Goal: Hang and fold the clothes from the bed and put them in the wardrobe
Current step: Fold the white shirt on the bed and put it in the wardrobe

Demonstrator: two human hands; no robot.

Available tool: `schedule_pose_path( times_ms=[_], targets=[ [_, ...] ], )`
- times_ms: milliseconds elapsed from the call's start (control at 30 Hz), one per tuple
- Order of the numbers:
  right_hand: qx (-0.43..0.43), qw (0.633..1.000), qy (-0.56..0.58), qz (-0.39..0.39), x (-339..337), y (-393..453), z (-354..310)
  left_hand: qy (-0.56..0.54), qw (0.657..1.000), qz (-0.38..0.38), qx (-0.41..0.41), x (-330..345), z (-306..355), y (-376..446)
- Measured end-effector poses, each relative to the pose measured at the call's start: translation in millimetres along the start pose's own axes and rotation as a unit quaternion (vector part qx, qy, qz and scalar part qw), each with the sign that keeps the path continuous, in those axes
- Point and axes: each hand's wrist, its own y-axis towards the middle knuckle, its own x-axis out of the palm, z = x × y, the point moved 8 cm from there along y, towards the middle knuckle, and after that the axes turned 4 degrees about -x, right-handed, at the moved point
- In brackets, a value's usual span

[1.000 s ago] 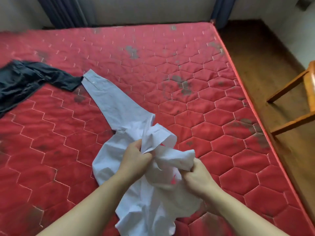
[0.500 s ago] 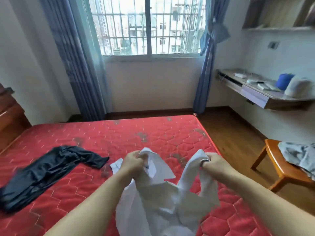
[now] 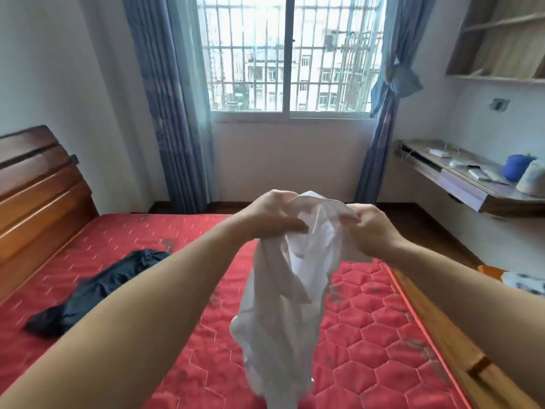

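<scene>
A white shirt (image 3: 283, 302) hangs bunched in the air above the red quilted mattress (image 3: 368, 335). My left hand (image 3: 265, 216) grips its top edge on the left side. My right hand (image 3: 368, 228) grips the top edge on the right, close to the left hand. The shirt's lower part dangles down in front of me. A dark garment (image 3: 97, 290) lies crumpled on the mattress at the left, partly hidden behind my left forearm.
A wooden headboard (image 3: 38, 196) stands at the left. The barred window (image 3: 289, 54) with blue curtains is ahead. A wall-mounted desk (image 3: 472, 184) carries small items at the right. An orange stool (image 3: 495, 273) with cloth on it sits on the floor by the bed's right side.
Both hands lifted the white shirt off the mattress and raised it higher, drawing closer together. My view tilted up from the bed to the window wall.
</scene>
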Motion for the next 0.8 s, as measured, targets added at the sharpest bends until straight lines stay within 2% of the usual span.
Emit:
schedule_pose_path(
  times_ms=[67,167,233,333,400,467,600,800],
  targets=[
    [0.020,1.000,0.012,0.001,-19.9,9.7,-0.5,0.105,0.994,0.020,-0.017,-13.0,-8.8,-5.1],
    [0.012,0.998,-0.058,0.007,-43.5,18.5,-12.3,0.242,0.966,0.082,-0.049,-30.3,-30.4,-10.8],
    [0.002,0.998,-0.056,0.008,-51.2,20.2,-23.6,0.262,0.955,0.115,-0.080,-37.5,-49.6,-12.5],
    [0.003,0.996,-0.083,-0.044,-52.7,17.4,-32.7,0.190,0.969,0.109,-0.113,-34.8,-73.3,-10.5],
    [0.010,0.987,-0.121,-0.103,-53.6,13.9,-32.1,0.082,0.987,0.082,-0.115,-29.1,-75.7,-8.5],
    [0.048,0.979,-0.106,-0.165,-56.3,6.8,-24.1,-0.004,0.993,0.051,-0.110,-25.6,-70.1,-7.5],
    [0.160,0.949,0.069,-0.262,-55.6,-12.2,-1.1,-0.029,0.997,0.044,-0.064,-24.5,-53.7,1.5],
    [0.212,0.887,0.257,-0.320,-48.3,-27.6,27.5,-0.027,0.996,0.086,-0.020,-20.4,-39.7,19.0]
  ],
)
